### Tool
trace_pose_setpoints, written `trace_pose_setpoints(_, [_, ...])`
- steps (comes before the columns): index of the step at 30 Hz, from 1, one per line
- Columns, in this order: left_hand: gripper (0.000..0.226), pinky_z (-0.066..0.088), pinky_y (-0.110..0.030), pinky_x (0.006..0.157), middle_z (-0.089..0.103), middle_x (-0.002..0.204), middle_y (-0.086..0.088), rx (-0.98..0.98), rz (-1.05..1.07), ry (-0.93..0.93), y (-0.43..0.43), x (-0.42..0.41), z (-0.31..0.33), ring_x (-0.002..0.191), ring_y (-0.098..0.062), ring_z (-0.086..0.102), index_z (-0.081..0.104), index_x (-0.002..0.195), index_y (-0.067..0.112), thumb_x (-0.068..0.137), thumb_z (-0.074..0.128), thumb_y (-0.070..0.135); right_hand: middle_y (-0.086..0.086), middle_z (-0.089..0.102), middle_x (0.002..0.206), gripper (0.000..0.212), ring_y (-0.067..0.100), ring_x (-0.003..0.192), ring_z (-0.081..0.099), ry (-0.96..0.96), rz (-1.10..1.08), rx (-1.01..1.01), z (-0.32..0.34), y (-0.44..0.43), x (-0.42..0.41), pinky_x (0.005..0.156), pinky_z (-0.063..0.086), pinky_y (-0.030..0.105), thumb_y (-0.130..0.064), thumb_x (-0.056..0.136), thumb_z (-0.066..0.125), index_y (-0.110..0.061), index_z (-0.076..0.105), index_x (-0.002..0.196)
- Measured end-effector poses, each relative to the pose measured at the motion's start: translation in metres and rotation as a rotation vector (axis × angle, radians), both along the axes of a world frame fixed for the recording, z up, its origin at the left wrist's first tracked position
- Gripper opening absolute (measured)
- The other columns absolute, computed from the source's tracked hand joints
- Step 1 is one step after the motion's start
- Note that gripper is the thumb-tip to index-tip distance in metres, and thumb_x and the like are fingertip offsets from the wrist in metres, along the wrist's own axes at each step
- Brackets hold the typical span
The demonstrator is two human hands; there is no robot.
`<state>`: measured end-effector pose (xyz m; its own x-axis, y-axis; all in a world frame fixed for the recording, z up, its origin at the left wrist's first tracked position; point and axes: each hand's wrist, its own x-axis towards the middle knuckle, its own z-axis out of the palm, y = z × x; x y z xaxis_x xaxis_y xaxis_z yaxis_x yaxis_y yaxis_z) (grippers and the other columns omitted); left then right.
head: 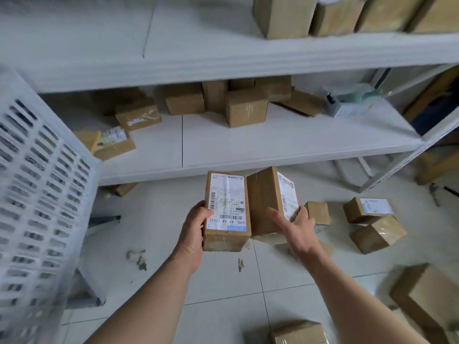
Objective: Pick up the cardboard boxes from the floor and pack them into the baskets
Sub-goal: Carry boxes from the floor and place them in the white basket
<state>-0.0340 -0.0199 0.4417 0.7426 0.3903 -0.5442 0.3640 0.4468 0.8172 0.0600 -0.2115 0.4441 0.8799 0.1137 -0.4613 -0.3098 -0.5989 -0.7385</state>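
A labelled cardboard box (227, 212) is gripped by the left hand (193, 229), the thumb laid on its label and the fingers curled round its left side. A second box (263, 202), tilted and touching the first, is held by the right hand (298, 227), its fingers spread over the lower end. Both are held above the tiled floor, before the white shelf (248, 150); the white basket (37, 194) is seen at the left.

Left hand (192, 230) grips labelled box (227, 211); right hand (296, 228) holds second box (267, 202); basket (37, 194) left.
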Motion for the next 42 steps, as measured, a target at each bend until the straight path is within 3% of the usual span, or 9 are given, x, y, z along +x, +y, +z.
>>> trace_pose_setpoints(7, [0.050,0.052,-0.045,0.088,0.073,0.108,-0.003,0.015,0.041,-0.068,-0.002,-0.008,0.138,0.098,-0.025,0.070,0.062,0.115,0.025,0.071,0.050,0.048,0.007,0.042,0.121,0.110,0.024,0.117,0.041,-0.091,0.011,0.087,0.133,0.001,-0.005,0.102,0.041,0.047,-0.079,0.042,0.055,-0.013,0.040,0.129])
trace_pose_setpoints(14, [0.065,0.053,-0.051,0.093,0.074,0.104,0.001,0.082,0.108,-0.145,0.014,-0.036,0.266,0.097,-0.022,0.071,0.054,0.123,0.030,0.066,0.069,0.057,0.006,0.045,0.117,0.099,0.021,0.112,0.045,-0.228,0.094,0.147,0.257,0.023,-0.007,0.098,0.046,0.044,-0.077,0.042,0.064,-0.016,0.046,0.119])
trace_pose_setpoints(18, [0.058,0.050,-0.052,0.096,0.074,0.105,0.000,0.118,0.191,-0.183,0.038,-0.068,0.330,0.099,-0.022,0.071,0.056,0.122,0.029,0.071,0.072,0.053,0.006,0.053,0.119,0.111,0.024,0.110,0.056,-0.246,0.185,0.204,0.312,0.052,-0.017,0.094,0.052,0.046,-0.085,0.037,0.074,-0.019,0.047,0.123])
trace_pose_setpoints(22, [0.033,0.056,-0.039,0.079,0.075,0.102,-0.002,0.139,0.297,-0.220,0.069,-0.112,0.382,0.093,-0.023,0.072,0.062,0.116,0.026,0.086,0.063,0.041,0.001,0.056,0.120,0.103,0.021,0.114,0.057,-0.269,0.311,0.278,0.350,0.096,-0.039,0.094,0.053,0.043,-0.085,0.041,0.075,-0.026,0.051,0.122])
trace_pose_setpoints(25, [0.033,0.057,-0.041,0.077,0.075,0.103,-0.004,0.155,0.372,-0.198,0.097,-0.155,0.410,0.092,-0.025,0.072,0.065,0.115,0.025,0.087,0.063,0.042,0.001,0.060,0.119,0.103,0.019,0.107,0.062,-0.230,0.384,0.352,0.377,0.134,-0.069,0.089,0.056,0.041,-0.084,0.041,0.075,-0.023,0.052,0.120])
trace_pose_setpoints(29, [0.031,0.056,-0.044,0.081,0.075,0.099,-0.004,0.164,0.429,-0.121,0.137,-0.210,0.427,0.091,-0.027,0.072,0.067,0.108,0.025,0.088,0.060,0.047,0.002,0.058,0.120,0.115,0.024,0.111,0.058,-0.217,0.431,0.350,0.392,0.185,-0.107,0.094,0.052,0.045,-0.094,0.037,0.065,-0.019,0.048,0.123])
trace_pose_setpoints(32, [0.030,0.055,-0.037,0.077,0.076,0.096,-0.005,0.139,0.492,-0.082,0.171,-0.250,0.426,0.089,-0.025,0.071,0.069,0.104,0.022,0.088,0.060,0.046,0.005,0.056,0.121,0.116,0.026,0.111,0.057,-0.216,0.482,0.324,0.392,0.227,-0.135,0.095,0.051,0.046,-0.095,0.040,0.060,-0.017,0.047,0.125])
trace_pose_setpoints(36, [0.036,0.053,-0.036,0.078,0.075,0.103,-0.005,0.090,0.501,-0.043,0.223,-0.291,0.403,0.097,-0.024,0.070,0.068,0.114,0.019,0.089,0.060,0.044,0.008,0.054,0.126,0.116,0.029,0.117,0.053,-0.190,0.525,0.273,0.376,0.288,-0.168,0.097,0.048,0.049,-0.093,0.043,0.057,-0.015,0.047,0.128])
trace_pose_setpoints(42, [0.035,0.052,-0.036,0.078,0.073,0.106,-0.009,-0.030,0.524,0.008,0.314,-0.312,0.365,0.100,-0.025,0.069,0.067,0.115,0.016,0.091,0.059,0.040,0.009,0.055,0.129,0.115,0.031,0.118,0.053,-0.102,0.493,0.184,0.341,0.388,-0.201,0.100,0.046,0.049,-0.086,0.043,0.060,-0.019,0.043,0.136])
